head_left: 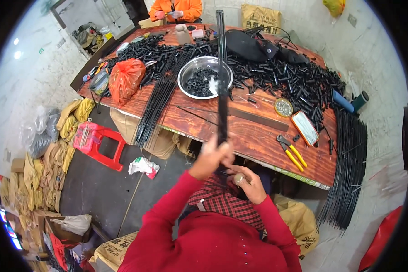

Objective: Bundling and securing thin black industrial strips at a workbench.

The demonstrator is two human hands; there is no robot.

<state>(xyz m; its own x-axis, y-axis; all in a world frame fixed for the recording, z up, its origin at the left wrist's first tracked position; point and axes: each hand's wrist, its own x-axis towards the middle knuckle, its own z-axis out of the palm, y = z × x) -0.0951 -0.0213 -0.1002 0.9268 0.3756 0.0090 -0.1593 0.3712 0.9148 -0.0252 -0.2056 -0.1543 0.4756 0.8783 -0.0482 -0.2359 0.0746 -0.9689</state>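
Left hand (211, 156) closed around the lower part of a long black rod (221, 77). The rod's long axis runs straight away from the body, up over the tabletop (258, 136) and across the steel bowl (205, 77) of small black rings. Right hand (249, 183) sits just below and to the right, near the rod's near end, fingers curled on a small pale piece; what it is cannot be told. Left hand is the nearer one to the shaft. Yellow-handled pliers (292, 152) lie to the right, well apart. Loose rod bundle (156, 104) lies left.
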